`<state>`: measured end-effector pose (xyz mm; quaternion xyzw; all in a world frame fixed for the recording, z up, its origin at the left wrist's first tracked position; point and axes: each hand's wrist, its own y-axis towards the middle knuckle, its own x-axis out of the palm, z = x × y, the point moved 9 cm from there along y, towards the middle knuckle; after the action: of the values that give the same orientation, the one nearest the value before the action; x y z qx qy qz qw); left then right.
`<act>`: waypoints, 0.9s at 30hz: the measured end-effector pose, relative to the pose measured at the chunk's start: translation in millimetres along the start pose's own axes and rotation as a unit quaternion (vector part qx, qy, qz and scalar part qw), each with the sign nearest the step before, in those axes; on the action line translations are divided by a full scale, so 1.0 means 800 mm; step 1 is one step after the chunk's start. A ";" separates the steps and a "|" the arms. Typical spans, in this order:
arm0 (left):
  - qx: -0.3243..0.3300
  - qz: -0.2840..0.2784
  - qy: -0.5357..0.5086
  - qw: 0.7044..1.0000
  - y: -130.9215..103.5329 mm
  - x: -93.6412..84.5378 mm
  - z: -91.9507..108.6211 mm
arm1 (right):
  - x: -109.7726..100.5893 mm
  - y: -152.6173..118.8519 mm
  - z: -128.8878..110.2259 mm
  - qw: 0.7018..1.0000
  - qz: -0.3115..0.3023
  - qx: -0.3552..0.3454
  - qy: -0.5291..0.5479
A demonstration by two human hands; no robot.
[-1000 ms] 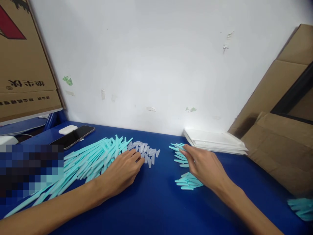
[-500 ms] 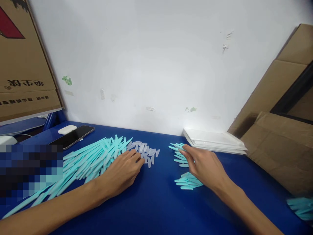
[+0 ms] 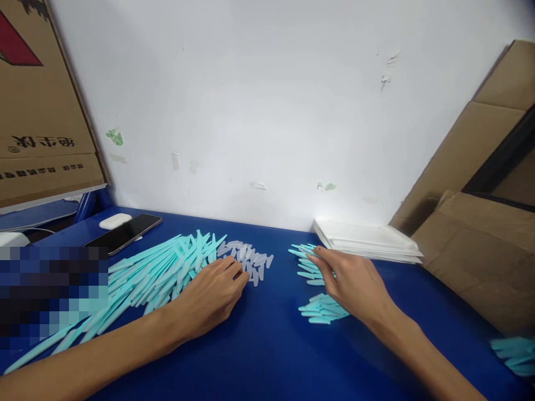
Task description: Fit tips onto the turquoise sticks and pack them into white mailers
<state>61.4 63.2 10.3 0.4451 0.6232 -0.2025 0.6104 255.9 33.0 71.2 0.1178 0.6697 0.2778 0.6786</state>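
Note:
My left hand (image 3: 215,289) rests with curled fingers between a large heap of slim turquoise plastic sticks (image 3: 167,262) and a small cluster of translucent, blade-shaped caps (image 3: 259,260). Its fingertips touch the near edge of the caps; what they hold, if anything, is hidden. My right hand (image 3: 355,281) pinches thumb and forefinger together on a turquoise stick in a fanned row of turquoise sticks (image 3: 308,267). Below that palm lies a second, shorter bunch of turquoise sticks (image 3: 320,309), partly covered by the hand.
A black phone (image 3: 129,231) and a white rounded case (image 3: 116,221) lie back left. Flat white packets (image 3: 368,239) are stacked against the wall at back right. Cardboard boxes (image 3: 485,250) flank the blue table (image 3: 267,351). More turquoise sticks (image 3: 516,353) appear at the far right edge.
My left hand has shifted very slightly right over the caps. The right hand has barely moved, and the piles look the same.

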 end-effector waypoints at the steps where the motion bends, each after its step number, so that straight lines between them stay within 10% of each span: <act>1: 0.001 -0.002 0.002 1.000 0.000 0.001 0.000 | -0.002 0.000 0.000 1.000 0.005 0.001 -0.001; 18: 0.013 0.015 0.008 1.000 -0.003 0.001 0.002 | -0.037 -0.006 0.013 0.989 0.130 0.049 -0.044; 27: 0.005 -0.007 0.006 1.000 -0.002 0.000 0.002 | 0.016 0.003 0.007 0.993 -0.098 0.043 -0.057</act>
<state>61.1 61.3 9.5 0.4448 0.6291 -0.2069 0.6030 260.0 43.0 61.8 0.0964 0.6494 0.1740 0.7340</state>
